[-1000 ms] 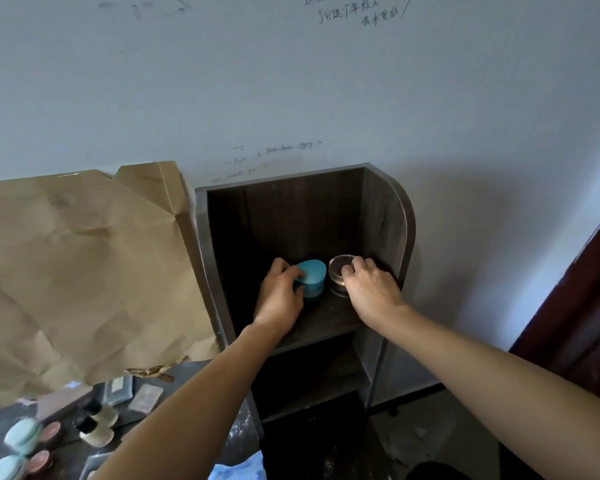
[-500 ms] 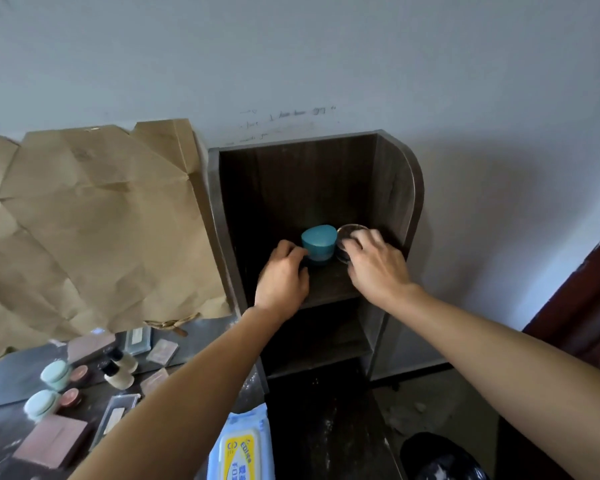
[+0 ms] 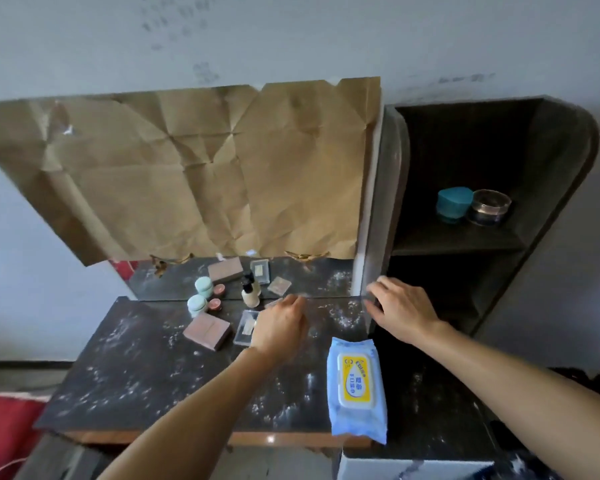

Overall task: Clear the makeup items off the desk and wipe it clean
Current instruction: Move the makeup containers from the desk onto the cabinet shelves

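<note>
light: dim, soft, diffuse | shadows: shelf unit (image 3: 465, 150) interior nearly black | blur: motion smear across whole frame | edges: wide-angle bowing, lines curved

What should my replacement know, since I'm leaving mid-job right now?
Left grip: looks empty, over the powder-dusted dark desk. Right grip: open, empty, beside the dark wooden shelf.
Done: teal jar and clear round jar are shelved.
To do: mint round jar, small pink pot, cream pump bottle, pink rectangular palette, clear flat case; then wipe using the blue wet-wipe pack.
</note>
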